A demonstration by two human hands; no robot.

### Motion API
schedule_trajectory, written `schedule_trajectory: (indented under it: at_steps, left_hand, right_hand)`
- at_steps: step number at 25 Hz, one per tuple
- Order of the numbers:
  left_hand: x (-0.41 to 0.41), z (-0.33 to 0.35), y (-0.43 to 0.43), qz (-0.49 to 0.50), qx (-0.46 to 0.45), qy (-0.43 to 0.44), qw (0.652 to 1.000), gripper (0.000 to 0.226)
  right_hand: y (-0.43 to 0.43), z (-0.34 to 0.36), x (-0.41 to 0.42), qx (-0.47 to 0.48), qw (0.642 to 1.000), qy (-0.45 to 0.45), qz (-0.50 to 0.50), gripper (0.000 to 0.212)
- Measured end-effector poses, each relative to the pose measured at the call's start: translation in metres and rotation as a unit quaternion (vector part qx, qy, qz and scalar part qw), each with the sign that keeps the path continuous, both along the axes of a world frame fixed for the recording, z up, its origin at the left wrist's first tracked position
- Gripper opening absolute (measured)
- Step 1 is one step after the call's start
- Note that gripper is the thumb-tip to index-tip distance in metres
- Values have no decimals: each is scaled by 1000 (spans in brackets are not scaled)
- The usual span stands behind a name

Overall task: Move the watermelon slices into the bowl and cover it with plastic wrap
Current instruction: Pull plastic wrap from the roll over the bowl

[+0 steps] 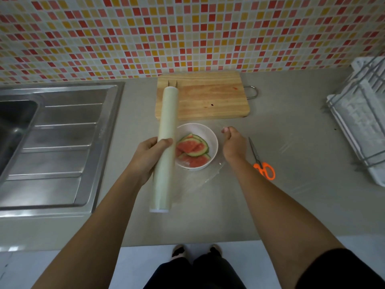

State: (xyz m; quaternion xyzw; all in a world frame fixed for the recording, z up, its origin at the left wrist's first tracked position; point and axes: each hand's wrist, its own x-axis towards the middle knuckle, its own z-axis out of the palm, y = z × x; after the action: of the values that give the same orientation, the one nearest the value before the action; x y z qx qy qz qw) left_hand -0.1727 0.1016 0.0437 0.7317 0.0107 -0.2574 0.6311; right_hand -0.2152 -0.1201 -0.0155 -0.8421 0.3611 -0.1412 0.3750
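A white bowl (210, 134) stands on the grey counter with several watermelon slices (192, 149) inside. My left hand (151, 157) grips a long roll of plastic wrap (166, 130) held just left of the bowl, pointing away from me. My right hand (233, 144) is to the right of the bowl, and its fingers pinch the edge of a clear sheet of wrap (200, 176) stretched from the roll over the bowl. The film is hard to see; wrinkles show below the bowl.
A wooden cutting board (208, 97) lies behind the bowl. Orange-handled scissors (261, 161) lie right of my right hand. A steel sink with drainboard (56, 142) fills the left. A white dish rack (360, 122) stands at the far right.
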Motion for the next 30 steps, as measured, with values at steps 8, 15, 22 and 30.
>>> schedule_trajectory:
  at_steps: [8,15,22,30]
  left_hand:
    - [11,-11,14,37,-74,122,989,45]
    - [18,-33,27,36,31,17,999,40]
    - [27,-38,32,72,17,83,994,52]
    - [34,-39,40,57,182,-53,980,46]
  right_hand:
    - [-6,-6,5,-31,998,27,38,30]
    - [-5,-10,6,-57,997,28,51,30]
    - [-2,-10,9,-56,997,7,53,29]
    - [-6,-12,9,-80,995,13,50,31]
